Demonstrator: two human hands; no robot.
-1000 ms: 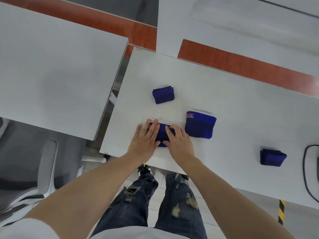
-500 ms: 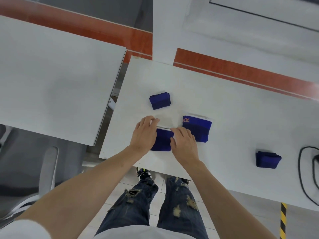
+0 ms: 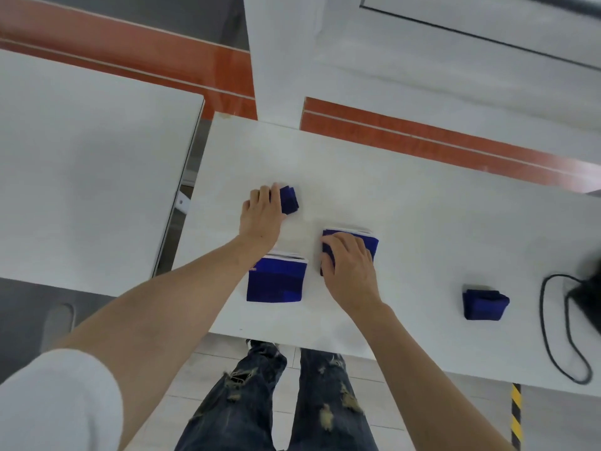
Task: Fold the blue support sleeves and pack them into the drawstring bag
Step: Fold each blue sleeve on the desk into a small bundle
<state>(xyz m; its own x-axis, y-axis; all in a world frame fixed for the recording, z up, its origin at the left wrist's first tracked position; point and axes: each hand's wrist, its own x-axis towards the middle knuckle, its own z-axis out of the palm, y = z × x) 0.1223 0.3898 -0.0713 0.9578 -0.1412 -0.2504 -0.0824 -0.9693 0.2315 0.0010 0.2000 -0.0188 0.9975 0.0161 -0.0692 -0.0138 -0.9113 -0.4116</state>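
Risk was mainly the folds springing open: left hand (image 3: 261, 213) reached to the small folded sleeve (image 3: 290, 199) at the far side of the table (image 3: 406, 203), fingers curled over its near-left edge. Whether that was a real grip or just contact, could not tell. A one-sided grab on a stacked fold would likely let the layers fan out on the lift. Right hand (image 3: 349, 266) lay on top of the right folded sleeve (image 3: 369, 244), fingers bent over its left edge, thumb side hidden; looked like the start of a pickup, grip not confirmed. Same hazard there, plus the white inner layer showing at the far edge could slip out.

Second risk: the left forearm passed over the near folded sleeve (image 3: 276, 281); a drag-back along that line could knock it off the near table edge, which was close.

Third: no drawstring bag identifiable in view. The dark object (image 3: 587, 297) at the right edge with a black cable (image 3: 553, 336) was blurred and could not be identified. So both hands might load up with nowhere set to drop.

Positions: hands apart, each on its own sleeve. Near sleeve lay between the two arms, untouched. A fourth folded sleeve (image 3: 485, 305) sat well apart to the right, near the cable, beyond either hand. All four sleeves looked folded; packing not yet started by my read.
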